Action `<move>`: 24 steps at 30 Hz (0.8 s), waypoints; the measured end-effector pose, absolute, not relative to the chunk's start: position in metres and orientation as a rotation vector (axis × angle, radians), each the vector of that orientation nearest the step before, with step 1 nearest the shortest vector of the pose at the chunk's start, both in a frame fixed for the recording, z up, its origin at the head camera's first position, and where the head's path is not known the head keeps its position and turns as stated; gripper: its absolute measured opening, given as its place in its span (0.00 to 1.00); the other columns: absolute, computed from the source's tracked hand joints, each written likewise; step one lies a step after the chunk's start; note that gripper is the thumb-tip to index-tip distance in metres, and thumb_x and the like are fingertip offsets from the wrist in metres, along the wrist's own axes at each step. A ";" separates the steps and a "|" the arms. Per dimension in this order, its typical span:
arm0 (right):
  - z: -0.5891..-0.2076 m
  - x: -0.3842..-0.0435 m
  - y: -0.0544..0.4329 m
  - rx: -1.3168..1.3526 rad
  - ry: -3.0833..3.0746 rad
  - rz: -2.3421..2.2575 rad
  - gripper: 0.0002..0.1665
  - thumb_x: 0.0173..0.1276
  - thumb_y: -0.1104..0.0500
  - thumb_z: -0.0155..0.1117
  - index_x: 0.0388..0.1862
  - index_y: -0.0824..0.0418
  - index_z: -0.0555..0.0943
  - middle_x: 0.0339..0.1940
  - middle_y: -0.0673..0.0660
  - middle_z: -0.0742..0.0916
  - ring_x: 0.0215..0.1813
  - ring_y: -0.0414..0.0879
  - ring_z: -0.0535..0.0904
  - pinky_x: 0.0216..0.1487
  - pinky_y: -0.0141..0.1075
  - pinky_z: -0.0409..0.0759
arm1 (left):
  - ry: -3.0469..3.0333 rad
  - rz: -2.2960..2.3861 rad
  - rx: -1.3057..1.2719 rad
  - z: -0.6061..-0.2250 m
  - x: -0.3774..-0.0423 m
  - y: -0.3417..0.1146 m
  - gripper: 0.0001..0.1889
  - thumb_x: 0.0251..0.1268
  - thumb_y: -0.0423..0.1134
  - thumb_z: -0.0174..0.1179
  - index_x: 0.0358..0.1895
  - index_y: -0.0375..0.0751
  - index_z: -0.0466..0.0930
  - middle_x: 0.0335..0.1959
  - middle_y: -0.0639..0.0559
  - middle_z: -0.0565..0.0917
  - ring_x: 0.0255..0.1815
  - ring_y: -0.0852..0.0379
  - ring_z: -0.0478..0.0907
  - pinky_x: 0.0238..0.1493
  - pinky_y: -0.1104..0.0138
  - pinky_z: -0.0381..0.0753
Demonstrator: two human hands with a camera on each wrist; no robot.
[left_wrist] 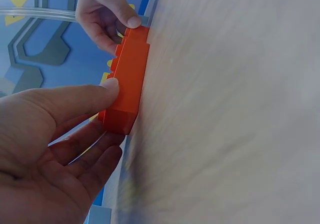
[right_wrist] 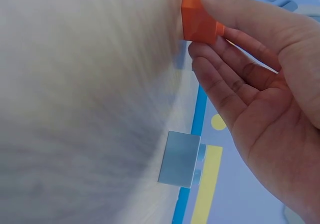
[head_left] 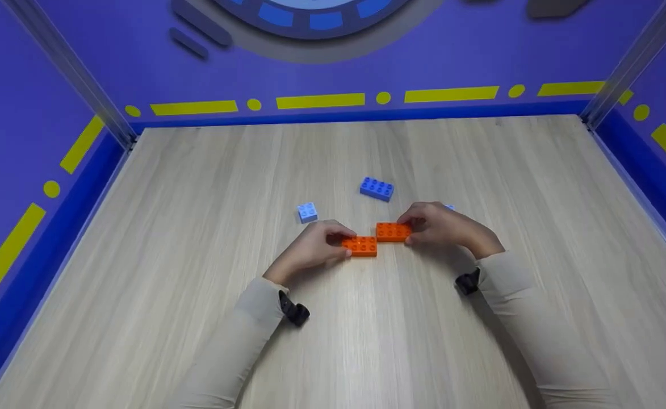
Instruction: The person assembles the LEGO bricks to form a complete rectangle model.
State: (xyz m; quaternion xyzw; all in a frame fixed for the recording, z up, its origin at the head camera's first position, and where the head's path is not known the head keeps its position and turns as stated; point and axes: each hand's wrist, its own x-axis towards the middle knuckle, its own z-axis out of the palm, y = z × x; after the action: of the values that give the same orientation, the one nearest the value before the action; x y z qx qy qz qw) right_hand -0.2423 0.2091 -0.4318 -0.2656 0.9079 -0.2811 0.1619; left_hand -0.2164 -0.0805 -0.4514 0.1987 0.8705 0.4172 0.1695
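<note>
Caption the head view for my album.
Left grip on one orange brick, right grip on another orange brick, a blue brick beyond.

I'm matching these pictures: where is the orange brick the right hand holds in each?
Head: orange brick, right of and below centre.
Left wrist: the farther orange brick, top, left of centre.
Right wrist: orange brick, top edge, right of centre.
Shared landmark: the right hand, pinching it.

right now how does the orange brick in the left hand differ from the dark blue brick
Hold: the left orange brick is in the grip of the left hand; neither hand touches the dark blue brick.
Pose: the left orange brick runs nearly straight across the head view; the dark blue brick slants.
Place: the left orange brick is nearer the person, the dark blue brick farther.
Shared: both have studs facing up.
</note>
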 end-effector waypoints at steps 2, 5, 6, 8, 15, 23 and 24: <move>-0.432 -0.242 0.209 -0.752 2.591 -0.799 0.21 0.58 0.60 0.72 0.52 0.60 0.83 0.48 0.56 0.83 0.48 0.50 0.76 0.54 0.45 0.77 | 2.475 1.196 0.560 -0.453 -0.216 -0.080 0.19 0.57 0.35 0.66 0.54 0.46 0.82 0.55 0.51 0.81 0.58 0.54 0.74 0.65 0.60 0.70; -0.432 -0.241 0.209 -0.739 2.586 -0.797 0.21 0.59 0.60 0.72 0.52 0.60 0.83 0.48 0.56 0.84 0.48 0.49 0.77 0.54 0.44 0.77 | 2.465 1.230 0.563 -0.455 -0.217 -0.080 0.19 0.57 0.35 0.67 0.54 0.46 0.82 0.54 0.51 0.82 0.58 0.54 0.75 0.64 0.60 0.70; -0.432 -0.241 0.208 -0.735 2.586 -0.794 0.21 0.59 0.60 0.71 0.52 0.60 0.82 0.49 0.56 0.84 0.48 0.49 0.77 0.54 0.44 0.77 | 2.457 1.245 0.564 -0.456 -0.217 -0.080 0.19 0.58 0.35 0.66 0.54 0.46 0.82 0.54 0.51 0.82 0.58 0.54 0.75 0.64 0.60 0.71; -0.432 -0.241 0.209 -0.738 2.586 -0.791 0.21 0.59 0.60 0.71 0.52 0.60 0.82 0.49 0.57 0.83 0.48 0.50 0.77 0.54 0.45 0.77 | 2.442 1.273 0.564 -0.457 -0.217 -0.081 0.19 0.58 0.35 0.66 0.54 0.45 0.82 0.54 0.50 0.82 0.58 0.54 0.75 0.64 0.59 0.71; -0.433 -0.240 0.210 -0.737 2.581 -0.785 0.21 0.59 0.60 0.71 0.52 0.59 0.83 0.50 0.57 0.83 0.50 0.50 0.77 0.56 0.47 0.77 | 2.417 1.341 0.542 -0.461 -0.217 -0.081 0.19 0.57 0.36 0.67 0.54 0.45 0.82 0.55 0.49 0.82 0.59 0.52 0.75 0.65 0.58 0.70; -0.432 -0.237 0.211 -0.795 2.580 -0.799 0.20 0.59 0.61 0.71 0.52 0.61 0.83 0.48 0.57 0.84 0.48 0.50 0.79 0.55 0.46 0.79 | 2.389 1.437 0.482 -0.466 -0.217 -0.079 0.19 0.56 0.34 0.68 0.53 0.44 0.83 0.55 0.49 0.82 0.62 0.52 0.73 0.68 0.59 0.66; -0.432 -0.237 0.212 -0.800 2.578 -0.800 0.20 0.59 0.61 0.71 0.52 0.61 0.83 0.48 0.57 0.84 0.48 0.50 0.79 0.55 0.46 0.79 | 2.388 1.448 0.481 -0.467 -0.217 -0.079 0.19 0.56 0.34 0.68 0.53 0.44 0.83 0.55 0.49 0.82 0.62 0.52 0.73 0.68 0.59 0.66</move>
State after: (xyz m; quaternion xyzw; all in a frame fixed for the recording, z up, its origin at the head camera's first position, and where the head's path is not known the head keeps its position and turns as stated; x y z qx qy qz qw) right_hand -0.2372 0.2115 -0.4319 -0.2803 0.9036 -0.2805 0.1623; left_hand -0.2166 -0.0786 -0.4672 0.1677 0.8328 0.5049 0.1531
